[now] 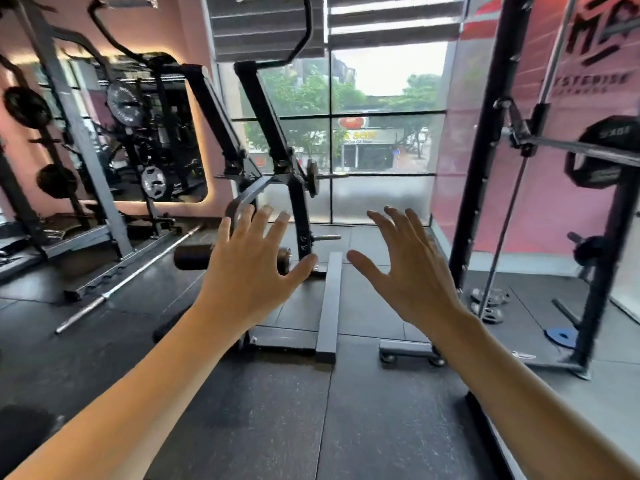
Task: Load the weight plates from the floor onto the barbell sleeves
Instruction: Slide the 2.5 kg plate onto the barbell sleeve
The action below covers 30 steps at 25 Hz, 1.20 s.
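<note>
Two bare arms are showing, one coming in from each bottom corner. No sleeves are covering them; both forearms are bare all the way to the picture's edge. The left hand point(249, 271) is wearing nothing: no glove, no ring, no watch, no band at the wrist. The right hand point(412, 271) is looking the same, with no glove, ring or strap on it. The backs of both hands are facing the camera. The fingers point(258, 221) are looking long and thin. The nails on the left hand are short and are looking pale and shiny at the tips. No marks or writing are showing on either arm.
</note>
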### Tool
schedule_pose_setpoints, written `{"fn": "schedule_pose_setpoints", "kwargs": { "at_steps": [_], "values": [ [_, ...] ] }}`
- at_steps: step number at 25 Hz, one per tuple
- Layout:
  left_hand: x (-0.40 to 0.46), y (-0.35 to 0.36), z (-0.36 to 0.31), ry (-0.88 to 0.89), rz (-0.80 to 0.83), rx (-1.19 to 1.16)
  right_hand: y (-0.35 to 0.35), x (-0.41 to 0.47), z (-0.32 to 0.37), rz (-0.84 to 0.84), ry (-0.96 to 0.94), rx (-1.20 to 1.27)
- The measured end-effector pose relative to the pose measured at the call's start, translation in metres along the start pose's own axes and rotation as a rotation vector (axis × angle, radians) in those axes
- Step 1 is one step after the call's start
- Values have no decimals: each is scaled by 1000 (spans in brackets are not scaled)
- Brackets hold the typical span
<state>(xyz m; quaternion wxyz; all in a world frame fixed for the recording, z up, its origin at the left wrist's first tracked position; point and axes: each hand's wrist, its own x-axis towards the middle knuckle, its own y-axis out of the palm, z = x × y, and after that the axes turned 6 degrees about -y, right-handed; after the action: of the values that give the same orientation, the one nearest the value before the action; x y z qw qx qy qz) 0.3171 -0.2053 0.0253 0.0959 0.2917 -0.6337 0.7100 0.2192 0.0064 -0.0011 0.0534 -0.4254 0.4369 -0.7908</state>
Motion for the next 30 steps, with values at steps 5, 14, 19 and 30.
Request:
{"fn": "schedule_pose_setpoints", "kwargs": {
  "at_steps": [5,14,19,30],
  "values": [
    [79,77,-13,71,24,-103,42,48,-61,-11,76,-51],
    [302,212,-74,134,5,-146,113,206,-228,-56,130,-120],
    [405,267,-94,128,-31,-181,150,304,-298,-62,123,-130],
    [626,424,-58,182,-84,-230,291,493,-397,-67,145,-184]
  ]
}}
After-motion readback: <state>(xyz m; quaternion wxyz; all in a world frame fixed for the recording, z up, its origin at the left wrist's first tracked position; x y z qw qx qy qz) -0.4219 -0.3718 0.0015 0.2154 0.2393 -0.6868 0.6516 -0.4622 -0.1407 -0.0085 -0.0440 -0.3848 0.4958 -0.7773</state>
